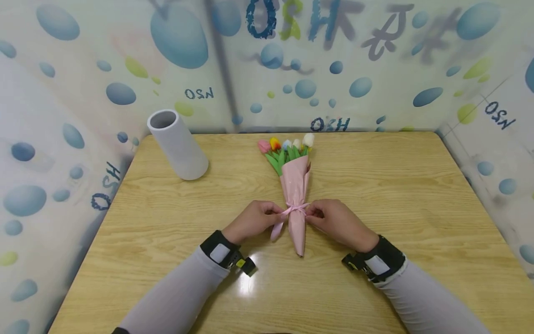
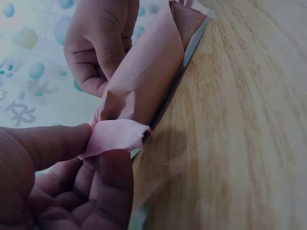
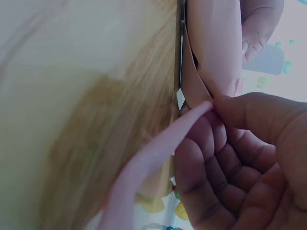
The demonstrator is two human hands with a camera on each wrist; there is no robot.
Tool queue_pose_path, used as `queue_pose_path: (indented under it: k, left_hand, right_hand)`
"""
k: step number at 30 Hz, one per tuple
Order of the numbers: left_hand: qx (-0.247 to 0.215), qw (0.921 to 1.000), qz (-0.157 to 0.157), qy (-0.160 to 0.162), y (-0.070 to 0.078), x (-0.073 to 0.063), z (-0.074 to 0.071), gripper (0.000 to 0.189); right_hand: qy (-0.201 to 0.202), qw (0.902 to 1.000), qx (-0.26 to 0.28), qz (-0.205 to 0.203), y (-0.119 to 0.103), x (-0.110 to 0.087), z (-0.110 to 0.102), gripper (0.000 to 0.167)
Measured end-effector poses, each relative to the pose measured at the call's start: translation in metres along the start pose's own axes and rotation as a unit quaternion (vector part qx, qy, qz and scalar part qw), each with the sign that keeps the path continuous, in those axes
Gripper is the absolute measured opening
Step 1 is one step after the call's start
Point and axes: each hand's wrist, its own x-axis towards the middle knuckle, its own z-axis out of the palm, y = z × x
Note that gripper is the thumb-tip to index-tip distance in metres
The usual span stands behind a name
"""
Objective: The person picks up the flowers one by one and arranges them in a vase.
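Note:
A tulip bouquet in pink wrapping paper (image 1: 295, 181) lies on the table, with pink, orange, blue and white blooms (image 1: 287, 144) pointing away from me. Round its narrow lower part runs a pink ribbon (image 1: 297, 208), crossed at the front. On the left side my left hand (image 1: 253, 220) pinches one ribbon end between thumb and finger; in the left wrist view a short length of that ribbon (image 2: 115, 137) sticks out past the fingertips. Opposite, my right hand (image 1: 340, 222) pinches the other side, and a long ribbon tail (image 3: 144, 165) hangs from its fingertips in the right wrist view.
A tall white cylindrical vase (image 1: 179, 148) stands at the back left of the wooden table (image 1: 396, 185). Behind the table's far edge rises a wall covering (image 1: 267, 93) printed with blue and green drops.

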Motion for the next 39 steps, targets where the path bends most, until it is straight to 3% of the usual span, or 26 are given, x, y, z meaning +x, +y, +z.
queue_pose_path:
  k: [23,32,39]
  left_hand:
    - [-0.014,0.9999,0.000,-0.003,0.0034,-0.0088,-0.0023,0.019]
    - [-0.013,0.9999,-0.002,-0.008,0.0025,-0.0083,-0.0009,0.017]
    - [-0.024,0.9996,-0.008,-0.015,0.0016,-0.0088,-0.0005,0.017]
  right_hand:
    - [-0.009,0.9995,0.025,0.019,-0.0018,-0.0017,0.0024,0.007]
    - [-0.014,0.9992,0.034,0.018,-0.0055,0.0018,0.0063,0.021]
    - [-0.008,0.9992,0.025,0.029,-0.0087,0.0020,0.0073,0.020]
